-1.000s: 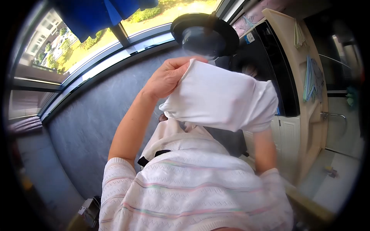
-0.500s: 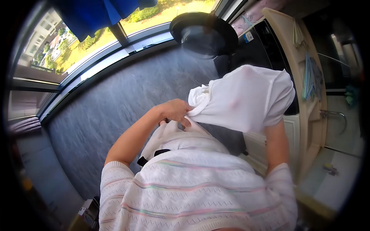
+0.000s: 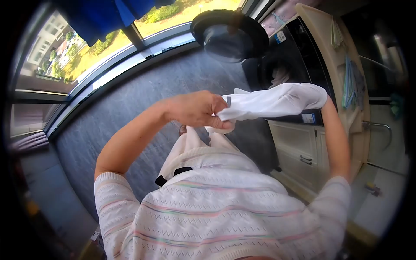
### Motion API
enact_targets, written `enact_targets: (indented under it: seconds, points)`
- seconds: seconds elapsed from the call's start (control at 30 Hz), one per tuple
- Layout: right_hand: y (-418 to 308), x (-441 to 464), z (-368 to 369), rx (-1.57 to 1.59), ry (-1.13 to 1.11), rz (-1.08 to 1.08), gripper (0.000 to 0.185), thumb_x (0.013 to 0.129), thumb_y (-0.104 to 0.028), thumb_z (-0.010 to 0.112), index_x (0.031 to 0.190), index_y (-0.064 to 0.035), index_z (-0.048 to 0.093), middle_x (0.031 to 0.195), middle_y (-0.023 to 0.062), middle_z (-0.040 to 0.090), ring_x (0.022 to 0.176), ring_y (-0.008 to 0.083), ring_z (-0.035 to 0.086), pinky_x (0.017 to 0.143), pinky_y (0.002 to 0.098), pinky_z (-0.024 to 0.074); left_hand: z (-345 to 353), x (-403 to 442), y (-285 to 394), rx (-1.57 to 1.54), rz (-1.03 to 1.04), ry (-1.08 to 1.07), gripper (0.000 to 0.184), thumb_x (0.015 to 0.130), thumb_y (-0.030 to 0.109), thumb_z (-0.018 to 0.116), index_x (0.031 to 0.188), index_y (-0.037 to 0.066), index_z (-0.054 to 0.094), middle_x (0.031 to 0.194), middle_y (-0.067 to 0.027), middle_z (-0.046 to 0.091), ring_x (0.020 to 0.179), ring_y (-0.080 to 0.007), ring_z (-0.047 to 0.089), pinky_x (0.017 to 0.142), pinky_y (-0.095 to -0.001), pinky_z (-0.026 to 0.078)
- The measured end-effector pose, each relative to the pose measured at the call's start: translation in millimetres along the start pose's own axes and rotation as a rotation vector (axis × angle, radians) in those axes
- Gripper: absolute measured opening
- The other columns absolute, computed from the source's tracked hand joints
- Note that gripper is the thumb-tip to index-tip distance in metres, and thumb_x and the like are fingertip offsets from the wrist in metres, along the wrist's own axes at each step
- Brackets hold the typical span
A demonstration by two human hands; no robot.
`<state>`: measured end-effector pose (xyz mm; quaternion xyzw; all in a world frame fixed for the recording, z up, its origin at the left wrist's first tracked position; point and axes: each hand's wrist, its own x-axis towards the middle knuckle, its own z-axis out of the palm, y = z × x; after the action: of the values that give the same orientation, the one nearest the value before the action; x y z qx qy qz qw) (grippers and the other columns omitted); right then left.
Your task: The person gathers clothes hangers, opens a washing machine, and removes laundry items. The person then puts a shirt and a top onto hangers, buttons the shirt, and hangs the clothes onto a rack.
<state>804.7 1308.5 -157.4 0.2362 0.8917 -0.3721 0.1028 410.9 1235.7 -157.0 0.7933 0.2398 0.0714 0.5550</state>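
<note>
A white garment point(image 3: 273, 102), probably a shirt, is stretched sideways in front of my body. My left hand point(image 3: 199, 108) is closed on its left end, pinching the fabric between thumb and fingers. A small grey tag-like strip point(image 3: 229, 102) shows on the cloth beside those fingers. My right forearm point(image 3: 337, 134) runs up into the garment's right end. The cloth covers my right hand, so its fingers are hidden.
Ahead on the right is a black washing machine point(image 3: 299, 56), its round door point(image 3: 229, 37) swung open and some laundry point(image 3: 281, 76) visible inside. A white cabinet point(image 3: 294, 141) and a tap point(image 3: 381, 128) lie to the right. Blue clothing point(image 3: 99, 19) hangs by the window.
The garment has gone from spread wide to a narrower, gathered band. My left hand has risen slightly with its end. My right arm has shifted right, and the machine's opening now shows.
</note>
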Motion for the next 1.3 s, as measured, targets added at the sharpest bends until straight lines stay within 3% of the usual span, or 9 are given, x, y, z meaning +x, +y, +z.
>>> enact_targets:
  seconds: [0.2, 0.23, 0.37, 0.43, 0.53, 0.6, 0.93, 1.03, 1.3]
  points:
    - [27.8, -52.2, 35.9, 0.762, 0.303, 0.451, 0.049, 0.078, -0.016, 0.063, 0.121, -0.0017, 0.046, 0.115, 0.0085, 0.056, 0.100, 0.0181, 0.056, 0.089, 0.0285, 0.0430, -64.8, -29.4, 5.8, -0.585, 0.294, 0.166, 0.036, 0.083, 0.034, 0.060, 0.094, 0.000, 0.064, 0.084, -0.0044, 0.062, 0.079, -0.0088, 0.058, 0.070, -0.0244, 0.047]
    - [7.7, -54.7, 34.8, 1.416, 0.453, 0.672, 0.045, 0.080, -0.014, 0.061, 0.121, -0.0008, 0.047, 0.117, 0.0073, 0.054, 0.104, 0.0157, 0.054, 0.091, 0.0288, 0.0424, -66.3, -35.0, 4.8, -0.660, 0.289, 0.206, 0.037, 0.083, 0.034, 0.060, 0.097, 0.000, 0.062, 0.085, -0.0049, 0.062, 0.079, -0.0090, 0.058, 0.071, -0.0240, 0.048]
    - [27.8, -78.5, 59.1, 1.503, 0.485, 0.861, 0.029, 0.080, -0.018, 0.060, 0.104, -0.0022, 0.057, 0.082, 0.0122, 0.063, 0.059, 0.0163, 0.061, 0.045, 0.0241, 0.0480, -65.4, -36.8, 7.4, -0.895, 0.215, 0.292, 0.044, 0.085, 0.037, 0.056, 0.109, 0.001, 0.055, 0.093, -0.0066, 0.062, 0.081, -0.0103, 0.060, 0.072, -0.0237, 0.050]
    - [55.9, -79.6, 79.1, 1.441, 0.503, 0.761, 0.027, 0.078, -0.025, 0.062, 0.095, -0.0040, 0.060, 0.080, 0.0092, 0.064, 0.059, 0.0137, 0.062, 0.043, 0.0226, 0.0448, -64.3, -24.9, 1.6, -0.945, 0.160, 0.268, 0.050, 0.086, 0.041, 0.052, 0.116, 0.000, 0.049, 0.100, -0.0092, 0.060, 0.085, -0.0136, 0.061, 0.074, -0.0261, 0.051]
    - [15.6, -30.5, 73.2, 0.774, -0.209, 1.064, 0.026, 0.079, -0.029, 0.061, 0.092, -0.0067, 0.063, 0.084, 0.0041, 0.065, 0.067, 0.0108, 0.063, 0.050, 0.0229, 0.0453, -59.3, -8.9, 4.4, -1.032, 0.217, 0.320, 0.051, 0.087, 0.040, 0.051, 0.118, 0.000, 0.047, 0.103, -0.0111, 0.059, 0.089, -0.0161, 0.061, 0.076, -0.0276, 0.052]
    - [2.1, -20.8, 70.5, 0.736, -0.328, 0.963, 0.027, 0.084, -0.027, 0.055, 0.098, -0.0058, 0.063, 0.088, 0.0015, 0.065, 0.082, 0.0097, 0.062, 0.064, 0.0220, 0.0470, -62.0, -3.4, 3.3, -1.077, 0.257, 0.305, 0.050, 0.087, 0.037, 0.052, 0.121, 0.001, 0.044, 0.107, -0.0119, 0.057, 0.094, -0.0180, 0.060, 0.079, -0.0298, 0.051]
    - [-98.8, 134.2, 91.2, 1.044, 0.468, 0.175, 0.024, 0.086, -0.011, 0.053, 0.109, -0.0052, 0.057, 0.086, 0.0029, 0.061, 0.071, 0.0111, 0.056, 0.065, 0.0241, 0.0447, -46.8, 34.1, -12.3, -1.218, 0.210, 0.322, 0.045, 0.084, 0.018, 0.059, 0.123, 0.005, 0.041, 0.107, -0.0079, 0.056, 0.096, -0.0179, 0.057, 0.081, -0.0322, 0.049]
    - [-90.9, 155.4, 84.2, 0.580, 0.746, 0.191, 0.020, 0.085, -0.012, 0.055, 0.104, -0.0058, 0.059, 0.083, 0.0065, 0.060, 0.072, 0.0108, 0.056, 0.067, 0.0248, 0.0452, -44.0, 32.6, -11.0, -1.255, 0.204, 0.264, 0.047, 0.084, 0.016, 0.059, 0.125, 0.005, 0.040, 0.109, -0.0089, 0.055, 0.098, -0.0183, 0.056, 0.083, -0.0325, 0.048]
    - [-95.4, 210.3, 96.6, 0.633, 0.996, 0.035, 0.029, 0.081, -0.019, 0.060, 0.102, 0.0004, 0.057, 0.087, 0.0132, 0.060, 0.081, 0.0153, 0.057, 0.076, 0.0268, 0.0450, -16.8, 32.4, 8.4, -1.420, 0.279, 0.139, 0.058, 0.082, 0.013, 0.060, 0.131, 0.005, 0.031, 0.114, -0.0094, 0.051, 0.103, -0.0182, 0.053, 0.086, -0.0330, 0.046]
